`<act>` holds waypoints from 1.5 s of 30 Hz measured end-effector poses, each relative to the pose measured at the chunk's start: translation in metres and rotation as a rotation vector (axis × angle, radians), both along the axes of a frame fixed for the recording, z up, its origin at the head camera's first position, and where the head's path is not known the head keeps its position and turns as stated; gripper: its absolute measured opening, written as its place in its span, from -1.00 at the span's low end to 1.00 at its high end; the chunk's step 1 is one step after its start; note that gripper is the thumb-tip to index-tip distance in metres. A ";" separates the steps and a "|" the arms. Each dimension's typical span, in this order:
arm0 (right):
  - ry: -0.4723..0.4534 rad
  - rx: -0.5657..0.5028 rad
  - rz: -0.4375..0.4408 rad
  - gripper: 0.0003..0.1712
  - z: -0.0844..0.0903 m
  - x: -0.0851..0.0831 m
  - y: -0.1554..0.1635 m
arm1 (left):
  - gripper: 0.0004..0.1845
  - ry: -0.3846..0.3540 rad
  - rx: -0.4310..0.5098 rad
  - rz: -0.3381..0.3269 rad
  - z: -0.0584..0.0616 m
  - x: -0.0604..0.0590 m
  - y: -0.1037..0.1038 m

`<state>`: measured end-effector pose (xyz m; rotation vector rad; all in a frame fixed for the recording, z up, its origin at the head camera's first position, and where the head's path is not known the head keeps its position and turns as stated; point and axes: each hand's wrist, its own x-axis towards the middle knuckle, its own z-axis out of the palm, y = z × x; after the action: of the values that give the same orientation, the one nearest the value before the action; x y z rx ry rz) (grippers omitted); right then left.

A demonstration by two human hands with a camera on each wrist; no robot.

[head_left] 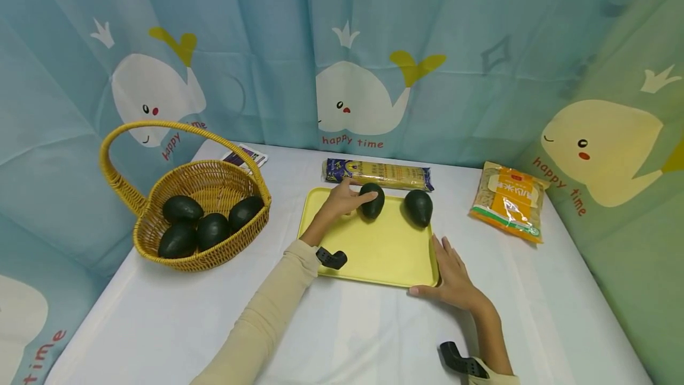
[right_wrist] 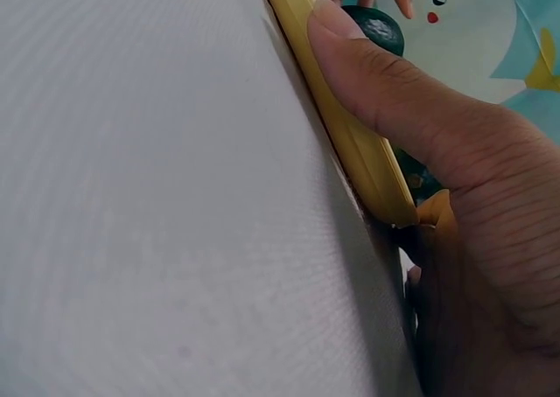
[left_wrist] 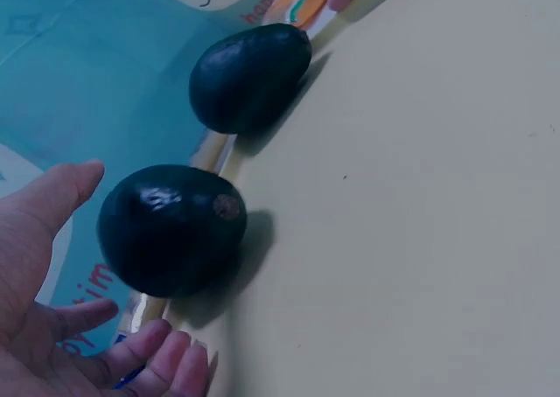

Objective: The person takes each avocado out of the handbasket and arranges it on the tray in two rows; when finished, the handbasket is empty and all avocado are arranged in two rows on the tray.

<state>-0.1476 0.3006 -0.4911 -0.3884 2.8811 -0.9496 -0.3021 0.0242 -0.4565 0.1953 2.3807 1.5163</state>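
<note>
A white table [head_left: 160,319] stands before one curtain [head_left: 427,46] printed with whales; on the table lies one yellow tray [head_left: 369,248], and to the left of it, a little apart, stands one wicker basket [head_left: 160,251] with a tall handle; inside the basket lie four dark avocados [head_left: 212,230], close together. Behind the tray lies one long packet of noodles [head_left: 392,175], almost touching the far rim; to the right, near the table edge, lies one orange packet [head_left: 510,201]; behind the basket is one small card [head_left: 247,156], partly hidden. On the tray there are two more avocados, both near its far edge and a little apart from each other; the left avocado [head_left: 372,201] is by the left hand [head_left: 342,199], the right avocado [head_left: 418,207] lies free. The left hand is spread wide around the left avocado, thumb on one side and fingers on the other; in the left wrist view the thumb does not press the fruit, and I cannot tell if the fingers touch it. The right hand [head_left: 454,278] rests at the near right corner of the tray; its thumb lies on the rim and the fingers are nearly straight.
</note>
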 end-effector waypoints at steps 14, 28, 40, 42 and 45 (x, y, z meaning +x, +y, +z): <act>-0.028 -0.009 -0.007 0.50 -0.004 -0.001 -0.002 | -0.23 0.095 -0.136 -0.060 0.017 0.006 -0.030; -0.023 -0.011 -0.005 0.51 -0.002 -0.006 0.002 | -0.38 0.127 -0.133 -0.267 0.052 0.027 -0.060; -0.036 -0.001 -0.010 0.50 -0.003 -0.002 0.001 | -0.56 0.143 -0.137 -0.530 0.072 0.048 -0.095; -0.039 -0.002 -0.011 0.51 -0.004 -0.002 0.001 | -0.59 0.162 -0.140 -0.561 0.076 0.052 -0.104; -0.037 -0.002 -0.008 0.51 -0.004 -0.002 0.002 | -0.62 0.166 -0.133 -0.605 0.082 0.057 -0.117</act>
<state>-0.1493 0.3025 -0.4954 -0.3557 2.8505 -0.9503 -0.2453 -0.0933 -0.3745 0.9428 2.2311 1.0832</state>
